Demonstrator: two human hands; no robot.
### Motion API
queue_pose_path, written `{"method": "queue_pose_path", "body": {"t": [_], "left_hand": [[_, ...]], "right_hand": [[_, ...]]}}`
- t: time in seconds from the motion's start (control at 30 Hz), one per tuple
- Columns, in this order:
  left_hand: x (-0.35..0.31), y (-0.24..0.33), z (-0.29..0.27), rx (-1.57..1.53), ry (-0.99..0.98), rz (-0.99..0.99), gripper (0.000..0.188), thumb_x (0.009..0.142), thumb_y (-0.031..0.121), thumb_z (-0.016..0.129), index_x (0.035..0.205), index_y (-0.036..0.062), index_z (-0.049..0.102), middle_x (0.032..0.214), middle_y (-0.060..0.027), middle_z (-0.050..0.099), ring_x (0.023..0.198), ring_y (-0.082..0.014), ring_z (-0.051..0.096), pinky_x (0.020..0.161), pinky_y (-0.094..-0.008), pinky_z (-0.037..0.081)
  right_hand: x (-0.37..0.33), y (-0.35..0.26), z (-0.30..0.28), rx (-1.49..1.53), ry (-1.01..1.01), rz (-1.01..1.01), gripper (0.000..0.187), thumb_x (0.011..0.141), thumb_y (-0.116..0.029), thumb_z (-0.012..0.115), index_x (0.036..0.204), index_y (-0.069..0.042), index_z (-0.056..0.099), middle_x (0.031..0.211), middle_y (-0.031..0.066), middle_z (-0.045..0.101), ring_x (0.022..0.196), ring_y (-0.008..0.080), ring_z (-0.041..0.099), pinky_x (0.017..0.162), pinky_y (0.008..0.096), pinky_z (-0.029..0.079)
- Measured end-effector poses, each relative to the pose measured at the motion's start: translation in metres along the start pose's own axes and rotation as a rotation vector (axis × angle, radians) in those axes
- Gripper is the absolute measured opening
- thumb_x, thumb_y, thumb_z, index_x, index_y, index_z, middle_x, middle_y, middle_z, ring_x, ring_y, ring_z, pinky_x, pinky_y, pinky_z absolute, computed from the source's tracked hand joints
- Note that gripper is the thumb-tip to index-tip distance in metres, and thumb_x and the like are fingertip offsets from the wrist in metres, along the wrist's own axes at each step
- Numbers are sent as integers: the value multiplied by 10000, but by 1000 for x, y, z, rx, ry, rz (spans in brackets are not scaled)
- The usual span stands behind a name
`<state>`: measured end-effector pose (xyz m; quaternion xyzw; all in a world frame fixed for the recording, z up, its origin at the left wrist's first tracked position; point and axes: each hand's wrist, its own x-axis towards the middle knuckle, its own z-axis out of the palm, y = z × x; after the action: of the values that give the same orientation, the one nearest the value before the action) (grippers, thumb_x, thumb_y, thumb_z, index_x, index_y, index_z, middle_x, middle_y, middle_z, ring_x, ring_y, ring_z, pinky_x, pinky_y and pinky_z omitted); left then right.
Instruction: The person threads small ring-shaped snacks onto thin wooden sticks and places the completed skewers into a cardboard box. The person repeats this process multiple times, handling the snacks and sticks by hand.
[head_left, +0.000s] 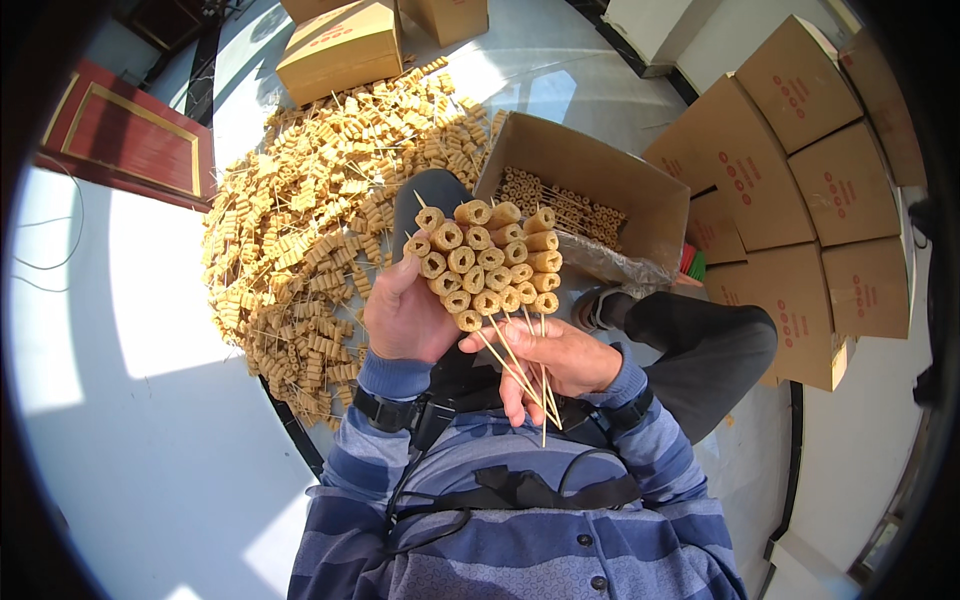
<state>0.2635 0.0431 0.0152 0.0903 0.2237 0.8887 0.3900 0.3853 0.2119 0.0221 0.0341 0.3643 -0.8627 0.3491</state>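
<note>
A bundle of skewers [488, 258], each threaded with short golden-brown hollow tubes of food, is held up in front of my chest. My left hand [408, 315] grips its left side, thumb on the outer tubes and the other fingers hidden behind. Close under the bundle, my right hand [572, 358] is closed at the lower right around the thin wooden sticks [518, 372], which cross and stick out below the tubes. Some of its fingers are hidden by the sticks. Beyond the bundle, to the right, an opened cardboard box [655, 215] contains similar skewers [565, 205] laid in rows.
A large heap of loose skewers [310, 200] covers the floor at left and far left. Closed cartons [780, 190] are stacked at right; another carton [340, 50] stands behind the heap. My bent leg [705, 345] lies beside the open box. A red panel [130, 135] is far left.
</note>
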Motion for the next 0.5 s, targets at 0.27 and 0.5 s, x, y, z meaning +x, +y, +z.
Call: {"method": "queue_pose_path", "body": {"t": [0.27,0.5], "left_hand": [[1,0,-2,-14,39,-10,834,852,387,598,1544,24,305,1415,-220,498,1323,-379,504,1105,-547,428],[1,1,-13,20,119,-13,846,831,395,614,1522,-7,337,1339,-204,558,1225,-370,586,1032,-508,512]], "right_hand": [[3,1,5,-34,64,10,564,1086,-467,355,1441,-34,417,893,156,699,768,217,712,639,313,601],[7,4,1,-247,323,-159,529,1095,-442,344,1340,7,479,1070,139,671,947,205,682,805,333,599]]}}
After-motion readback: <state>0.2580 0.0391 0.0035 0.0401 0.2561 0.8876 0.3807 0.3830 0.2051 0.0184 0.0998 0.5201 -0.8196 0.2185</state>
